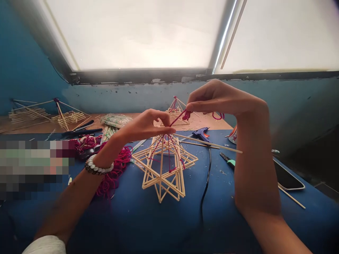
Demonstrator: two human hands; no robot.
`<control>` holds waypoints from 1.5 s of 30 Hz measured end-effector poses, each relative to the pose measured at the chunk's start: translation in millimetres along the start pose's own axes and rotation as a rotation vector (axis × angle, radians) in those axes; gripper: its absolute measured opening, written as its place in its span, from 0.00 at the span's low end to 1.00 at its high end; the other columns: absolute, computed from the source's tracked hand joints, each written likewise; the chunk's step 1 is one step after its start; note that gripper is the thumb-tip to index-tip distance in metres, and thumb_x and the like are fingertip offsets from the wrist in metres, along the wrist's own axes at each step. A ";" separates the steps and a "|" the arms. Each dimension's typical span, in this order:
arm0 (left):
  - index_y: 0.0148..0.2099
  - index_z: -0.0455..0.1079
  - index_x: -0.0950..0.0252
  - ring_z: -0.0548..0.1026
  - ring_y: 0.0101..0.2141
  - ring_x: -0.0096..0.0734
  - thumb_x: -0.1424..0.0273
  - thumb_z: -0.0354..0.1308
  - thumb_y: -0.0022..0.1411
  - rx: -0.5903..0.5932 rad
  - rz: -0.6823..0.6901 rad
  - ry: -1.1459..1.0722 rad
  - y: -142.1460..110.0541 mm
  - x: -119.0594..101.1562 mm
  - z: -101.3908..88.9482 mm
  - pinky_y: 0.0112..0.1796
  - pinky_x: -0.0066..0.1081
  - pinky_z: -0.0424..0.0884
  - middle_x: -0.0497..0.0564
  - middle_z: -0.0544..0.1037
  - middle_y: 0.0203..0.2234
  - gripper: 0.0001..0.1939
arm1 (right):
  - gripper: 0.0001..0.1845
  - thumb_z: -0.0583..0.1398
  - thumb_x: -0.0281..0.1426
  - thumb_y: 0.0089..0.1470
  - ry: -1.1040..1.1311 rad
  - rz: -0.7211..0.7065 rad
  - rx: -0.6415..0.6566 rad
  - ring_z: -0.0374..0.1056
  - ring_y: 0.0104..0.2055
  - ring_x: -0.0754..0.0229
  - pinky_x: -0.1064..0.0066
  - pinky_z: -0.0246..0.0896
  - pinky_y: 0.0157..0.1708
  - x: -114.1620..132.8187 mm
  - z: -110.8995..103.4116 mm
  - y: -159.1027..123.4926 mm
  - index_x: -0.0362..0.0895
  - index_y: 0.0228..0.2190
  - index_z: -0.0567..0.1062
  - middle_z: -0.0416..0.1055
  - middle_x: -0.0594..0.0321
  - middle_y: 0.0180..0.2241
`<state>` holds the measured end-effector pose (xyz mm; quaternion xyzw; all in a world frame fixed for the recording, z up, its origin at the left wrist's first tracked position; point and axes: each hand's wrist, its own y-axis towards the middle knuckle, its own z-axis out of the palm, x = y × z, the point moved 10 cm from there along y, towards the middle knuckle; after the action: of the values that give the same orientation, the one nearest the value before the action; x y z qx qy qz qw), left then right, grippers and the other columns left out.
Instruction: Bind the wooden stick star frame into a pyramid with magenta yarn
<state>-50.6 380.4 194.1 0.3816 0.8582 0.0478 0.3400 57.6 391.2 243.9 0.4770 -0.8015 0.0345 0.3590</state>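
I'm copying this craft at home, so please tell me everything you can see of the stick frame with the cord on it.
The frame is a star-shaped lattice of thin, pale sticks, probably wood or bamboo, built in layered points around a pyramid-like centre. It stands on a blue tabletop. Inside, dark red cord runs among the sticks and rises toward the top, where the left hand sits close against it and the right hand pinches the cord. The joints are too small to read.

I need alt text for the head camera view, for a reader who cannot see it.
A person's left hand rests at the top of a star-shaped frame of pale wooden sticks, while the right hand pinches dark red yarn stretched from it. The frame stands on a blue workbench, near a blue glue gun.
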 end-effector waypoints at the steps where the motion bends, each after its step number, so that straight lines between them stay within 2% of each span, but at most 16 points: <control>1: 0.33 0.73 0.64 0.73 0.33 0.27 0.58 0.62 0.63 0.035 0.020 -0.030 0.1 -1.5 3.6 0.39 0.28 0.67 0.47 0.77 0.29 0.14 | 0.22 0.65 0.48 0.55 0.007 -0.002 0.008 0.46 0.22 0.71 0.73 0.40 0.18 1.5 1.4 -0.4 0.42 0.25 0.76 0.53 0.70 0.19; 7: 0.41 0.76 0.64 0.77 0.39 0.32 0.64 0.61 0.64 0.152 0.055 -0.223 -0.9 -1.2 25.2 0.41 0.30 0.72 0.52 0.79 0.37 0.09 | 0.23 0.61 0.46 0.61 -0.033 -0.118 -0.031 0.45 0.22 0.71 0.73 0.39 0.19 23.1 7.5 0.8 0.42 0.24 0.71 0.51 0.70 0.19; 10: 0.39 0.76 0.64 0.78 0.38 0.33 0.67 0.63 0.62 0.131 0.026 -0.339 -1.1 2.5 27.2 0.40 0.31 0.73 0.51 0.79 0.34 0.06 | 0.19 0.61 0.42 0.62 -0.064 -0.155 -0.131 0.49 0.22 0.70 0.72 0.40 0.19 30.6 3.9 -0.6 0.43 0.25 0.72 0.55 0.69 0.19; 14: 0.38 0.77 0.65 0.79 0.37 0.33 0.72 0.67 0.56 0.085 -0.017 -0.442 -3.0 2.8 27.6 0.37 0.30 0.74 0.50 0.79 0.33 0.06 | 0.16 0.62 0.34 0.61 0.059 -0.176 -0.318 0.47 0.22 0.69 0.69 0.37 0.20 33.0 -6.9 -3.8 0.44 0.23 0.70 0.51 0.68 0.20; 19: 0.38 0.77 0.65 0.79 0.37 0.35 0.76 0.70 0.51 0.055 0.001 -0.452 3.1 -4.3 32.2 0.39 0.31 0.75 0.50 0.80 0.33 0.10 | 0.21 0.63 0.35 0.60 0.129 -0.190 -0.392 0.44 0.21 0.68 0.67 0.32 0.21 32.1 -8.4 0.2 0.45 0.19 0.63 0.47 0.69 0.19; 21: 0.40 0.76 0.65 0.79 0.40 0.36 0.75 0.71 0.49 -0.057 -0.012 -0.430 4.9 -2.8 19.7 0.41 0.32 0.75 0.50 0.79 0.33 0.14 | 0.19 0.62 0.34 0.60 0.158 -0.223 -0.383 0.44 0.21 0.68 0.67 0.33 0.20 35.3 -7.4 1.5 0.45 0.20 0.64 0.47 0.70 0.19; 23: 0.42 0.74 0.64 0.78 0.42 0.36 0.73 0.71 0.50 -0.253 -0.017 -0.326 -5.2 -2.8 -4.7 0.42 0.32 0.75 0.49 0.78 0.34 0.16 | 0.18 0.62 0.32 0.61 0.160 -0.240 -0.374 0.45 0.21 0.68 0.67 0.34 0.20 38.4 -6.9 1.4 0.45 0.20 0.66 0.49 0.69 0.18; 25: 0.40 0.73 0.62 0.76 0.40 0.31 0.70 0.70 0.54 -0.486 -0.001 -0.104 -35.7 -11.8 -29.7 0.40 0.30 0.73 0.47 0.76 0.33 0.12 | 0.19 0.62 0.31 0.61 0.140 -0.227 -0.376 0.46 0.21 0.68 0.67 0.35 0.21 39.3 -7.7 0.3 0.45 0.20 0.65 0.49 0.69 0.18; 27: 0.33 0.70 0.62 0.72 0.32 0.26 0.68 0.66 0.59 -0.718 0.034 0.151 -85.6 -31.3 -39.8 0.35 0.28 0.70 0.45 0.73 0.27 0.07 | 0.19 0.62 0.30 0.60 0.141 -0.245 -0.379 0.47 0.21 0.68 0.67 0.35 0.20 42.0 -9.2 -1.4 0.44 0.19 0.66 0.48 0.69 0.19; 28: 0.28 0.66 0.62 0.68 0.27 0.24 0.70 0.64 0.61 -0.793 0.063 0.249 -112.2 -42.6 -34.1 0.31 0.27 0.66 0.43 0.70 0.23 0.12 | 0.18 0.62 0.29 0.60 0.148 -0.267 -0.381 0.48 0.20 0.69 0.68 0.34 0.20 44.0 -9.9 -2.3 0.44 0.19 0.66 0.48 0.70 0.19; 30: 0.23 0.61 0.63 0.62 0.20 0.22 0.73 0.63 0.61 -0.780 0.109 0.332 -152.9 -58.1 -0.4 0.24 0.28 0.59 0.41 0.65 0.17 0.17 | 0.17 0.61 0.28 0.60 0.157 -0.294 -0.391 0.48 0.20 0.71 0.70 0.34 0.19 45.8 -10.7 -3.1 0.43 0.20 0.68 0.48 0.70 0.18; 31: 0.25 0.64 0.62 0.64 0.20 0.24 0.71 0.65 0.60 -0.711 0.046 0.362 -164.8 -56.0 23.1 0.24 0.29 0.60 0.41 0.67 0.17 0.15 | 0.16 0.61 0.28 0.60 0.157 -0.293 -0.402 0.47 0.21 0.71 0.71 0.34 0.20 45.4 -10.7 -3.0 0.42 0.20 0.70 0.48 0.70 0.19; 33: 0.35 0.70 0.62 0.73 0.30 0.32 0.68 0.68 0.57 -0.647 -0.216 0.481 -184.9 -39.9 63.6 0.33 0.32 0.68 0.47 0.77 0.27 0.09 | 0.16 0.61 0.30 0.60 0.147 -0.276 -0.445 0.47 0.21 0.72 0.72 0.36 0.21 44.1 -10.0 -2.6 0.42 0.21 0.71 0.49 0.70 0.19; 36: 0.46 0.74 0.60 0.75 0.40 0.41 0.61 0.70 0.54 -0.713 -0.431 0.471 -199.8 -25.6 101.3 0.43 0.37 0.69 0.53 0.79 0.40 0.19 | 0.16 0.61 0.31 0.59 0.111 -0.287 -0.550 0.47 0.21 0.72 0.73 0.38 0.21 48.7 -7.8 -4.7 0.43 0.20 0.71 0.50 0.69 0.19; 40: 0.49 0.77 0.55 0.73 0.42 0.47 0.58 0.71 0.53 -0.790 -0.590 0.383 -200.1 -7.6 113.1 0.46 0.40 0.65 0.53 0.78 0.42 0.21 | 0.14 0.61 0.28 0.56 0.080 -0.291 -0.645 0.48 0.20 0.72 0.72 0.35 0.19 55.8 -5.1 -7.4 0.42 0.20 0.73 0.51 0.69 0.17; 45: 0.54 0.69 0.57 0.71 0.44 0.47 0.57 0.68 0.57 -0.845 -0.701 0.276 -208.0 8.8 102.7 0.47 0.41 0.64 0.54 0.75 0.44 0.25 | 0.13 0.57 0.28 0.56 -0.015 -0.307 -0.640 0.50 0.20 0.71 0.71 0.38 0.18 62.1 -7.2 -5.9 0.39 0.22 0.75 0.55 0.68 0.17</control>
<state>-120.6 221.8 39.8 -0.1055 0.8763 0.3211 0.3433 48.3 344.9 285.3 0.4556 -0.6933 -0.2764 0.4852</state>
